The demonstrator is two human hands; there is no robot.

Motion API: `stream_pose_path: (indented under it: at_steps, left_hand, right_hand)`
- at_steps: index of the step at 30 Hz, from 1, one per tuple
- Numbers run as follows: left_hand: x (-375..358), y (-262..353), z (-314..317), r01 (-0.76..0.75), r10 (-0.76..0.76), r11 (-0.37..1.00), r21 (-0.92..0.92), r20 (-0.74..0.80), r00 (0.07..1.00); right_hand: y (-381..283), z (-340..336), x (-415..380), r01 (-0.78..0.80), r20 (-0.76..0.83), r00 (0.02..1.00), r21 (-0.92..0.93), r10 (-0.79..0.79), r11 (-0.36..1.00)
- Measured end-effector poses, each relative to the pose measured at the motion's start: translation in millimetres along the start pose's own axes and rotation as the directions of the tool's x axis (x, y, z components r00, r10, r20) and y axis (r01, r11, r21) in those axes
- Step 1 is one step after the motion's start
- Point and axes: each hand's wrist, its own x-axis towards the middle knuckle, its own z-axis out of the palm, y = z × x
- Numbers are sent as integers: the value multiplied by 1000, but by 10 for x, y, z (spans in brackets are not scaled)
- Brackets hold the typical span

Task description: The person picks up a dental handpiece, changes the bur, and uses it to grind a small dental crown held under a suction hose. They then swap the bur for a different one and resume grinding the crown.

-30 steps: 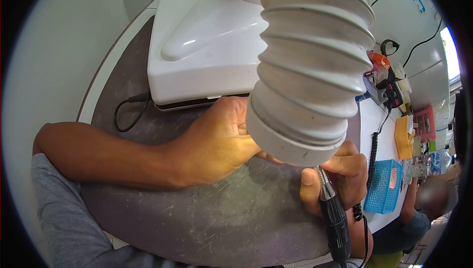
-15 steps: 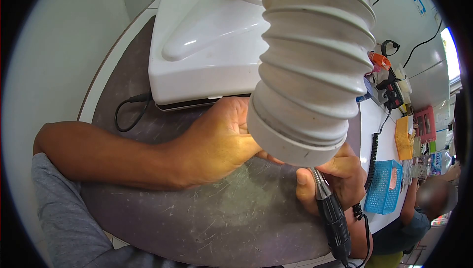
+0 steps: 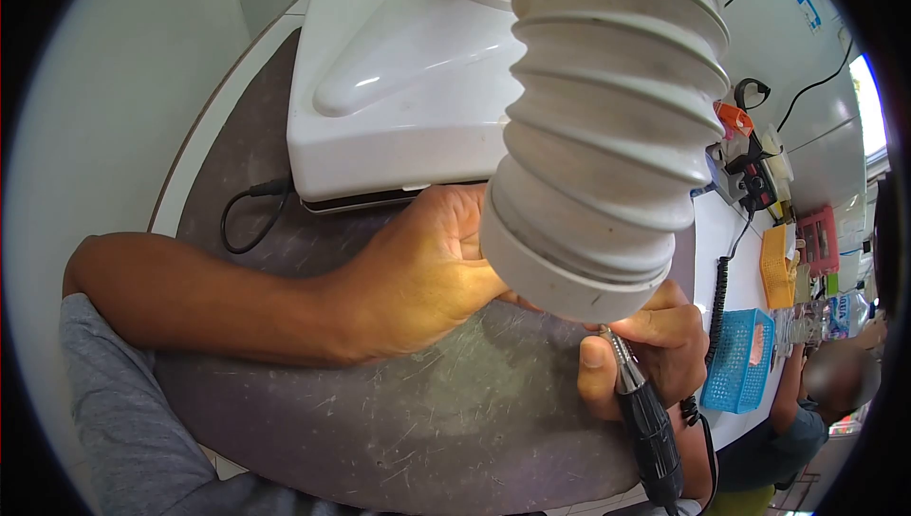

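My right hand (image 3: 669,350) is closed around a black and silver rotary tool handpiece (image 3: 651,435), thumb and fingers near its metal front end. A cord runs from the tool's lower end. The tool's tip is hidden under the white corrugated suction hose (image 3: 607,127). My left hand (image 3: 432,274) comes in from the left with its fingers curled, and most of its fingertips lie behind the hose mouth. What it holds there I cannot make out. Both hands are over the scratched grey tabletop (image 3: 455,412), just below the hose opening.
Behind my left hand stands a white machine housing (image 3: 399,89) with a black cable (image 3: 232,222). To the right are a blue basket (image 3: 735,364), a yellow basket (image 3: 778,269), a coiled cord (image 3: 718,298) and water bottles (image 3: 840,315). Another person (image 3: 788,440) sits at far right.
My right hand and the rotary tool have shifted slightly right and down. The hose appears a little further right. My left hand stays almost in place.
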Motion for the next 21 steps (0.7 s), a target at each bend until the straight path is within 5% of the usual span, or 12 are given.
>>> stream_pose_path:
  at_steps: [21]
  left_hand:
    - [6, 85, 37, 110, -101, 964, 244, -51, 994]
  right_hand:
    - [8, 34, 23, 30, -44, 999, -64, -32, 998]
